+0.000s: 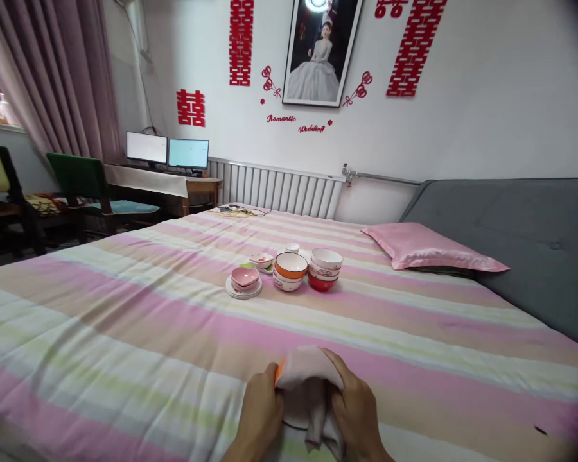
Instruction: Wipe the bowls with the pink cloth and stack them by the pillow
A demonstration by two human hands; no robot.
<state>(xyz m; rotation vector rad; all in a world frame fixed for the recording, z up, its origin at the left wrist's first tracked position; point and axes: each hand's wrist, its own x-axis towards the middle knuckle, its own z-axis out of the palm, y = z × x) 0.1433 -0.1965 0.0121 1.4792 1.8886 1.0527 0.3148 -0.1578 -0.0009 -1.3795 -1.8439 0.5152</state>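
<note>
My left hand (261, 409) and my right hand (357, 410) are close together low in the view, over the striped bed cover (125, 333). Both are closed around a beige cloth (308, 385) that is wrapped over an orange-rimmed bowl (280, 371), of which only a sliver of rim shows by my left thumb. Farther up the bed stands a group of dishes: a pink bowl on a small plate (245, 280), a stack of orange-rimmed bowls (290, 270), a stack of red and white bowls (325, 268), and small dishes (262, 260) behind them.
A pink pillow (433, 247) lies at the right by a grey headboard (520, 237). Cables (243, 210) lie at the bed's far edge before a radiator (279, 189). A desk with two monitors (168, 151) and chairs (89, 189) stand at the left.
</note>
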